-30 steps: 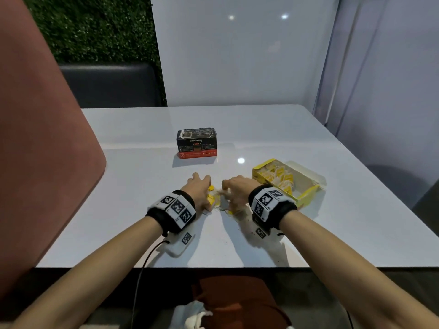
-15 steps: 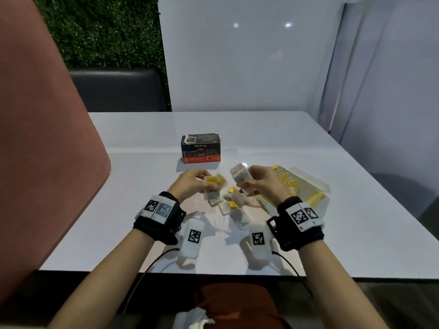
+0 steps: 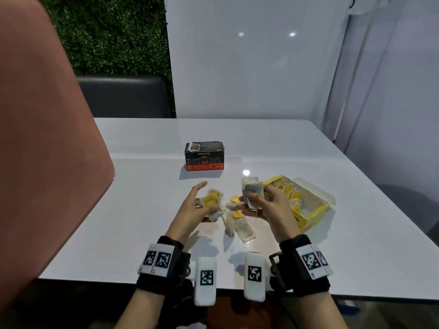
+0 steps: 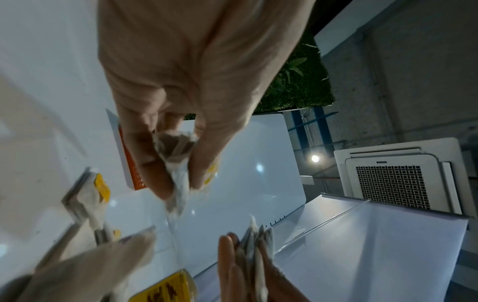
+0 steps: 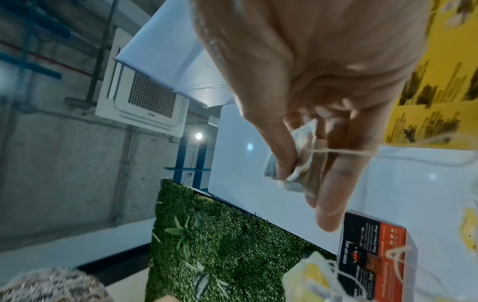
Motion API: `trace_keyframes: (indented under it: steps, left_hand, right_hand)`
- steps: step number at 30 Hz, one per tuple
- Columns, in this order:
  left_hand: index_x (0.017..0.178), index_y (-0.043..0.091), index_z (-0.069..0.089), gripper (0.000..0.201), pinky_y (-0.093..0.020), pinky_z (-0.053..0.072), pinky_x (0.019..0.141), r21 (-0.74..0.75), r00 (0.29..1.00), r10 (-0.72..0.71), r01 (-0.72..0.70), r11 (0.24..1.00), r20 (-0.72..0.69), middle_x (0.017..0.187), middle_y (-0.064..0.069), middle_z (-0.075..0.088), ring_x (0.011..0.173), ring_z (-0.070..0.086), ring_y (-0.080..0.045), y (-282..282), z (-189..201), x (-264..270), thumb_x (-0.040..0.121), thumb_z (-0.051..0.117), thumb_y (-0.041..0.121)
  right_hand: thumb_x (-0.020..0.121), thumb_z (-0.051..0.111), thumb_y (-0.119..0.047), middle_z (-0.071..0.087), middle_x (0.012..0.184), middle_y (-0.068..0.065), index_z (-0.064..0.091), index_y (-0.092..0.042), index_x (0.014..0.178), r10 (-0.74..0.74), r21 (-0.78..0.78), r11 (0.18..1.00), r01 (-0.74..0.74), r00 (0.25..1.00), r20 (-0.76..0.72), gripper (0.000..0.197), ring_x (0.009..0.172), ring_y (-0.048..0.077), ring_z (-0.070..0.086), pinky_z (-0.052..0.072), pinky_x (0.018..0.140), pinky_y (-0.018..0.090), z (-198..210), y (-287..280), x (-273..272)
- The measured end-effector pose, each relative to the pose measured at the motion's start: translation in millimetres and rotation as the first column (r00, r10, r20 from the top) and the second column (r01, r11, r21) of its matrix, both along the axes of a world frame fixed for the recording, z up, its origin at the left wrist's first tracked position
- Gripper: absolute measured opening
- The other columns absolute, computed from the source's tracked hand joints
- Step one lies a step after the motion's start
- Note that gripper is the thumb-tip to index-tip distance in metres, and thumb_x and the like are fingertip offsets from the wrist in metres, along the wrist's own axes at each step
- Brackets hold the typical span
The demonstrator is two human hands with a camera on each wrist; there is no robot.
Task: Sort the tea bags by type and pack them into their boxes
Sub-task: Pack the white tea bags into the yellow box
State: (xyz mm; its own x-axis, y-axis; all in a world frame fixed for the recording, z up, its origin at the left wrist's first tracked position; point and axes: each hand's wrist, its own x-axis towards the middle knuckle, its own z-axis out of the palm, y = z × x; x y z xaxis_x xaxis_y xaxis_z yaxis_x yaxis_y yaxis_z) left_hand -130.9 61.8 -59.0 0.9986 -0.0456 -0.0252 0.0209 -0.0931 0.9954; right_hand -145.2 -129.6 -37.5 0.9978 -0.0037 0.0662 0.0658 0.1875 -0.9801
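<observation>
My left hand (image 3: 202, 205) is raised above the table and pinches a small bunch of yellow-tagged tea bags (image 3: 211, 201) between thumb and fingers; the left wrist view shows the same bunch of tea bags (image 4: 175, 161) squeezed there. Beside it, my right hand (image 3: 259, 203) grips a stack of pale tea bags (image 3: 252, 189), seen as a crumpled stack (image 5: 297, 161) with a string in the right wrist view. More tea bags (image 3: 240, 224) lie on the table between the hands. The open yellow box (image 3: 306, 207) holds tagged bags. A black and red box (image 3: 204, 156) stands behind.
The white table (image 3: 356, 233) has bare room to the left, right and far side. A pink padded panel (image 3: 47, 150) rises along the left edge. A dark seat back (image 3: 123, 96) and white wall panels stand beyond the table.
Both hands rose off the table and turned palm inward, each carrying a bunch of tea bags. The camera view tilted down, so the boxes sit lower in the picture.
</observation>
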Motion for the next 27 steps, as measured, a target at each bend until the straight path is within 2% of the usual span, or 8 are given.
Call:
trace_keyframes:
  steps: [2, 4, 8, 12, 17, 22, 25, 27]
  left_hand:
    - [0.127, 0.027, 0.048, 0.057, -0.037, 0.057, 0.08, -0.031, 1.0, -0.008, 0.008, 0.999, 0.002, 0.107, -0.016, 0.063, 0.095, 0.065, -0.026, -3.4, 1.7, -3.0, 0.078, 0.071, 0.008]
    - [0.119, 0.017, 0.054, 0.046, -0.031, 0.058, 0.075, -0.058, 1.0, -0.006, 0.007, 0.998, 0.02, 0.101, -0.013, 0.066, 0.085, 0.067, -0.018, -6.1, 6.4, -5.9, 0.077, 0.071, 0.006]
    - [0.105, 0.009, 0.057, 0.027, -0.021, 0.056, 0.066, -0.134, 0.999, 0.003, 0.003, 0.991, 0.043, 0.094, -0.009, 0.068, 0.074, 0.069, -0.008, -12.7, 10.1, -8.0, 0.08, 0.068, 0.006]
    - [0.107, 0.002, 0.057, 0.023, -0.024, 0.058, 0.07, -0.217, 1.0, -0.008, 0.01, 0.976, 0.008, 0.098, -0.018, 0.067, 0.08, 0.069, -0.018, -20.0, 13.3, -7.7, 0.088, 0.06, 0.014]
    - [0.107, 0.005, 0.063, 0.025, -0.03, 0.058, 0.079, -0.327, 0.994, -0.11, 0.099, 0.94, -0.016, 0.099, -0.014, 0.07, 0.089, 0.069, -0.023, -16.3, 20.0, -10.1, 0.091, 0.051, 0.022]
    - [0.117, 0.0, 0.059, 0.033, -0.032, 0.056, 0.086, -0.455, 0.987, -0.148, 0.107, 0.884, -0.056, 0.112, -0.018, 0.066, 0.104, 0.065, -0.028, -12.1, 17.3, -9.3, 0.087, 0.055, 0.015]
    - [0.112, 0.0, 0.06, 0.024, -0.029, 0.058, 0.08, -0.44, 0.991, -0.114, 0.072, 0.895, -0.07, 0.106, -0.019, 0.069, 0.097, 0.069, -0.025, -13.0, 13.4, -9.8, 0.091, 0.053, 0.006]
    - [0.109, -0.001, 0.061, 0.02, -0.028, 0.058, 0.075, -0.393, 0.996, -0.068, 0.039, 0.919, -0.062, 0.097, -0.018, 0.07, 0.088, 0.071, -0.021, -15.9, 11.9, -9.8, 0.091, 0.052, 0.005]
  right_hand:
    - [0.087, 0.061, -0.01, 0.07, 0.096, 0.018, 0.061, -0.002, 0.106, 0.013, -0.11, 0.994, -0.012, 1.0, 0.005, 0.021, 0.079, 0.022, 0.071, 0.055, 0.06, 0.025, -1.2, 1.1, 2.2]
    - [0.086, 0.062, -0.012, 0.07, 0.097, 0.013, 0.064, -0.008, 0.104, 0.054, -0.196, 0.979, -0.054, 0.999, -0.002, 0.018, 0.083, 0.017, 0.069, 0.054, 0.062, 0.024, -1.9, 1.4, 2.7]
    - [0.085, 0.064, -0.016, 0.07, 0.099, 0.009, 0.065, -0.009, 0.103, 0.172, -0.318, 0.932, -0.173, 0.985, -0.03, 0.019, 0.09, 0.021, 0.066, 0.054, 0.073, 0.028, -3.4, 7.5, -1.2]
    - [0.076, 0.071, -0.011, 0.071, 0.084, 0.007, 0.069, -0.009, 0.084, 0.058, -0.429, 0.903, -0.027, 0.997, 0.059, 0.009, 0.083, 0.023, 0.066, 0.055, 0.076, 0.038, -8.0, 16.1, 0.9]
    - [0.075, 0.072, -0.006, 0.07, 0.079, 0.01, 0.071, -0.002, 0.085, 0.069, -0.224, 0.973, -0.054, 0.996, 0.056, 0.011, 0.07, 0.01, 0.061, 0.047, 0.063, 0.022, -4.6, 10.8, -3.7]
    - [0.074, 0.07, -0.009, 0.069, 0.097, 0.023, 0.071, -0.004, 0.093, 0.06, 0.043, 0.997, -0.061, 0.998, 0.005, 0.019, 0.083, 0.024, 0.065, 0.052, 0.08, 0.039, -2.4, 10.2, -5.6]
    - [0.069, 0.068, -0.013, 0.072, 0.093, 0.014, 0.071, -0.007, 0.094, 0.099, 0.21, 0.974, -0.089, 0.994, -0.042, 0.027, 0.082, 0.022, 0.068, 0.053, 0.078, 0.036, -1.2, 10.2, -5.3]
    - [0.073, 0.066, -0.009, 0.073, 0.087, 0.01, 0.071, -0.007, 0.093, 0.118, 0.212, 0.972, -0.105, 0.992, -0.05, 0.02, 0.076, 0.018, 0.068, 0.055, 0.07, 0.031, -2.9, 14.4, -5.3]
